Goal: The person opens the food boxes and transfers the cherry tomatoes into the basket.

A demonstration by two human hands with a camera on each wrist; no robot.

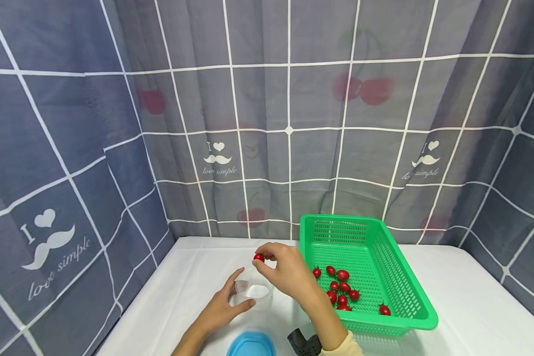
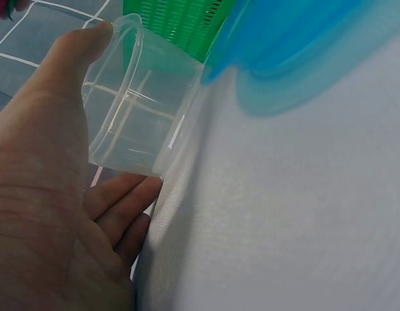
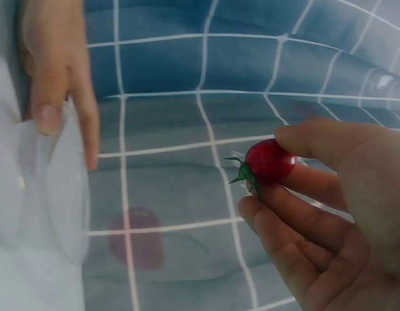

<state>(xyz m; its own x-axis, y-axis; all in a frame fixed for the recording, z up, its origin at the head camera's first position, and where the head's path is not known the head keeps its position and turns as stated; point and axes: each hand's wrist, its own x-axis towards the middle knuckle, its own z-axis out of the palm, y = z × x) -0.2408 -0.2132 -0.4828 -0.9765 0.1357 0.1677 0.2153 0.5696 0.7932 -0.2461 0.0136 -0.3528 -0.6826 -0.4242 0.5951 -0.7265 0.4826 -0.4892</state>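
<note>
My right hand (image 1: 289, 272) pinches a red cherry tomato (image 3: 271, 161) with a green stem between thumb and fingers. It is held above a clear plastic cup (image 1: 253, 289), near the rim. Around the cup's left side goes my left hand (image 1: 220, 307), its thumb (image 2: 90, 45) at the rim and its other fingers at the opposite side. In the left wrist view no tomato shows inside the cup. Several more cherry tomatoes (image 1: 342, 275) lie in a green plastic basket (image 1: 365, 252), right of the right hand.
On the white-covered table (image 1: 191, 262), a blue round lid (image 1: 251, 344) lies near the front, close to the cup. A black device (image 1: 304, 344) is at the right wrist. Behind and to the sides hangs a grey-blue checked curtain (image 1: 258, 99).
</note>
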